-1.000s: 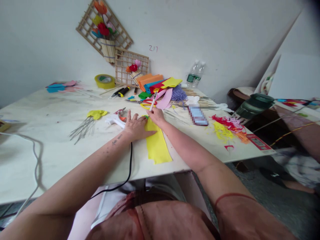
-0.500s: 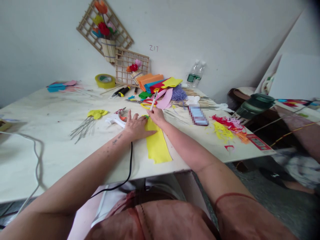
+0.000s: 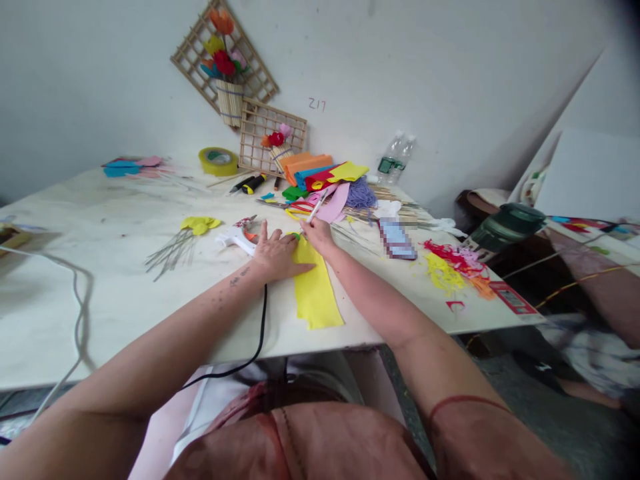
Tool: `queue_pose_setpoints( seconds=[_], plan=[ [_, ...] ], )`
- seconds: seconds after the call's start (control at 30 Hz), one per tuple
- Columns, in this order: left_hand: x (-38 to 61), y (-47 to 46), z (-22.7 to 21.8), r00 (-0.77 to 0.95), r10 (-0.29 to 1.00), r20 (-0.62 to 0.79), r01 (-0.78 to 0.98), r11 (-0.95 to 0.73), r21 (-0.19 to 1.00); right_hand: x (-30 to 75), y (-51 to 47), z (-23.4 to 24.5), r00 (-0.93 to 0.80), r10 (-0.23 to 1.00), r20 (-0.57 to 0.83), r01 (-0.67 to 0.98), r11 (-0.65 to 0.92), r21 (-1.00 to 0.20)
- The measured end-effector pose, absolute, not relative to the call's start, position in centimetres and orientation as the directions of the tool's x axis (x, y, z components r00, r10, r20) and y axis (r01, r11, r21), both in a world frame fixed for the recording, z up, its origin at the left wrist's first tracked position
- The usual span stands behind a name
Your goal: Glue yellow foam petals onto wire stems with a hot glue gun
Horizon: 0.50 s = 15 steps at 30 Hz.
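A strip of yellow felt point(image 3: 320, 300) lies on the white table in front of me. My left hand point(image 3: 275, 255) is spread flat on its upper left part, fingers apart, pressing it down. Under those fingertips a small green piece point(image 3: 296, 237) peeks out on the felt; its shape is mostly hidden. My right hand point(image 3: 319, 235) grips a white pen point(image 3: 316, 208), tilted, with its tip down near the green piece. Just left of my left hand rests a white glue gun point(image 3: 236, 239) with a black cord.
Yellow felt petals on wires point(image 3: 200, 225) lie to the left. Scissors point(image 3: 300, 207), rolled felt point(image 3: 307, 163) and purple yarn point(image 3: 361, 193) sit behind my hands. A phone point(image 3: 397, 239) and shredded felt scraps point(image 3: 445, 270) are right. Tape point(image 3: 219, 161) and lattice frames point(image 3: 273, 137) stand at the back.
My right hand has shifted slightly and the pen leans further to the right. My left hand keeps its place on the felt. The whole view has turned a little.
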<state>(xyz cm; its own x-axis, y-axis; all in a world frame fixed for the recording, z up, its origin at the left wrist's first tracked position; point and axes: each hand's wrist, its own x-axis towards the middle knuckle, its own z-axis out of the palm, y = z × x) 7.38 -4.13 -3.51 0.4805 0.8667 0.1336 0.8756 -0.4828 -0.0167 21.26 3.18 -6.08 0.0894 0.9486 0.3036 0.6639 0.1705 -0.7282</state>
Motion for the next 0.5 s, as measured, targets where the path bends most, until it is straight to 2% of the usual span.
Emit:
queue_pose_setpoints(
  seconds=[0.1, 0.2, 0.37, 0.5],
  plan=[
    [7.4, -4.3, -3.5, 0.482, 0.865, 0.139, 0.875, -0.484, -0.025, 21.6, 3.8, -6.4, 0.103, 0.966, 0.238, 0.529, 0.149, -0.835],
    [7.4, -4.2, -3.5, 0.479, 0.865, 0.148, 0.877, -0.481, -0.025, 21.8, 3.8, -6.3, 0.107, 0.971, 0.214, 0.421, 0.15, -0.894],
    [7.5, -4.1, -3.5, 0.487, 0.859, 0.157, 0.871, -0.491, -0.014, 22.0, 2.4, -5.9, 0.13, 0.945, 0.301, 0.496, 0.201, -0.845],
    [7.5, -4.1, -3.5, 0.475, 0.87, 0.133, 0.878, -0.479, 0.002, 22.1, 1.5, -5.9, 0.129, 0.946, 0.298, 0.543, 0.183, -0.819]
  ],
)
